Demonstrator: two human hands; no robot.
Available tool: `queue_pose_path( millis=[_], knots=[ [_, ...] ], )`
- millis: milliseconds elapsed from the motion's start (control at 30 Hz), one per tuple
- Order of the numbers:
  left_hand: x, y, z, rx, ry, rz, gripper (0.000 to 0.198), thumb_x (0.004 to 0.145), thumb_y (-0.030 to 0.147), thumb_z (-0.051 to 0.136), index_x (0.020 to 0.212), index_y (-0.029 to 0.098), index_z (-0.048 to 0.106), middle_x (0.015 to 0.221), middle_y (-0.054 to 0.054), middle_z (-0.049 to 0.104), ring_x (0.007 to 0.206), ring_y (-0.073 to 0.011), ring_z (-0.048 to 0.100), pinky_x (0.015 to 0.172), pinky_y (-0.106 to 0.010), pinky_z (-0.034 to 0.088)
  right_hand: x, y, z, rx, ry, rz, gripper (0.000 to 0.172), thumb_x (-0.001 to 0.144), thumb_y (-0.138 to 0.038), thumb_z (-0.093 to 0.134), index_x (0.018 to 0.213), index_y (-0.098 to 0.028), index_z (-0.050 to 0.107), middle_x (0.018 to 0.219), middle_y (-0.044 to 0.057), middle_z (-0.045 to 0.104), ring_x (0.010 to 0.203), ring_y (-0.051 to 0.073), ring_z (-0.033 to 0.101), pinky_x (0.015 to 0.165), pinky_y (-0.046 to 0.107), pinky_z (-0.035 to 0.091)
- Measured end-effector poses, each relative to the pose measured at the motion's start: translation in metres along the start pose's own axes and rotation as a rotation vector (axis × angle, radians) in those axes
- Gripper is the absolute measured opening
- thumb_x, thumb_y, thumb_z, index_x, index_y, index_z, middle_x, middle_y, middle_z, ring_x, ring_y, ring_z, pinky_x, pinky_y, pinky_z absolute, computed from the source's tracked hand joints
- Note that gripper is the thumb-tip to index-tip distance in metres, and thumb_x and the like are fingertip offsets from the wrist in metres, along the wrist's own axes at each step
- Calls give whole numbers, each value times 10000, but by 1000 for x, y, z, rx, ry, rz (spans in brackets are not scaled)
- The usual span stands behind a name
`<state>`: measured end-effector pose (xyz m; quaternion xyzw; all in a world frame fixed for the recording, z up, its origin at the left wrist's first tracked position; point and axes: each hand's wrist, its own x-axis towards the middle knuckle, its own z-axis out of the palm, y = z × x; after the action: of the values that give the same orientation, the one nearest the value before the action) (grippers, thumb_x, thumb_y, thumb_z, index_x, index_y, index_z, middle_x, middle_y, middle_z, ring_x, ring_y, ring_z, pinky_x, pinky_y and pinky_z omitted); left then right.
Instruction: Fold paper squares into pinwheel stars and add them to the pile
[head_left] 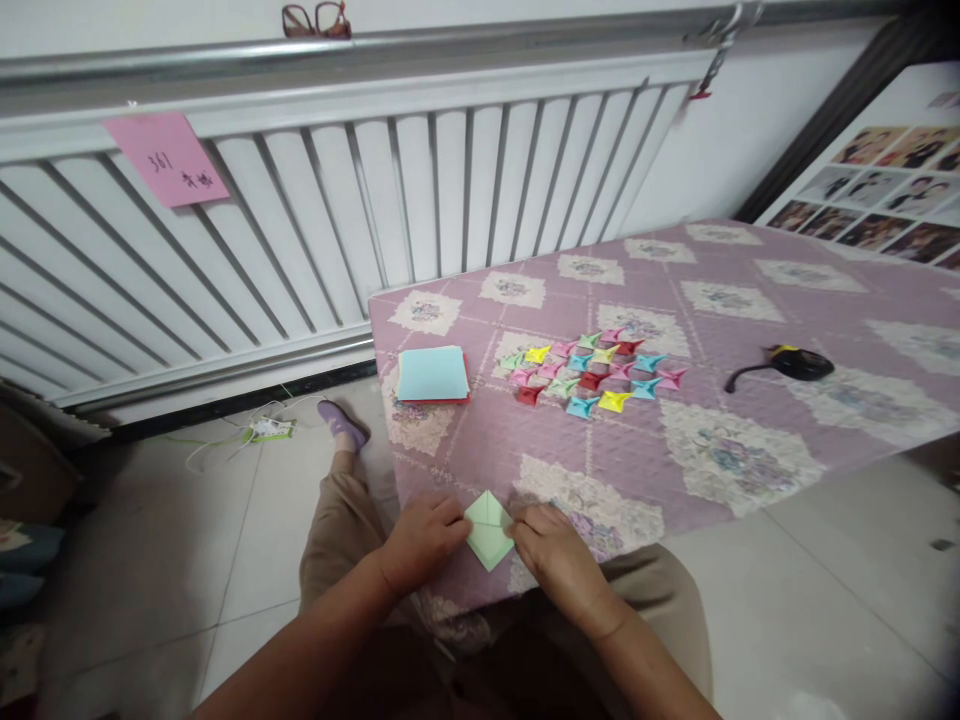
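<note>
A white ribbed radiator is fixed along the wall, and a pink note marked with "361" and other handwriting is hung on its left part. Above it, a grey metal pipe is seen, with brown-framed glasses placed just beyond. A chain is hung near the pipe's right end. At the far right, a board is covered with rows of photographs. A black long-handled object is laid on the purple patterned tablecloth. On the tiled floor, a white-and-green power strip is surrounded by cables.
</note>
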<state>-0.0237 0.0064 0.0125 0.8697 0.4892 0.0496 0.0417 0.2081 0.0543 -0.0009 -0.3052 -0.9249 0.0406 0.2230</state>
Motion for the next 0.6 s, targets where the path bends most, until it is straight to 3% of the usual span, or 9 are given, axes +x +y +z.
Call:
queue_pose_path(
  millis=[300, 600],
  knots=[
    [0, 0, -6, 28, 26, 55, 186, 964, 203, 419, 922, 211, 600, 910, -15, 584, 799, -173, 502, 649, -277, 373, 3, -5, -12, -7, -107, -29, 157, 917, -162, 501, 796, -207, 592, 807, 24, 597, 782, 175, 513, 718, 294, 408],
    [-2, -1, -9, 24, 26, 99, 160, 962, 198, 437, 937, 202, 596, 918, -21, 586, 810, -170, 507, 651, -271, 389, 1, -4, -9, -43, -163, -27, 131, 916, -170, 513, 809, -196, 584, 814, 19, 593, 804, 180, 512, 734, 303, 419]
  ],
)
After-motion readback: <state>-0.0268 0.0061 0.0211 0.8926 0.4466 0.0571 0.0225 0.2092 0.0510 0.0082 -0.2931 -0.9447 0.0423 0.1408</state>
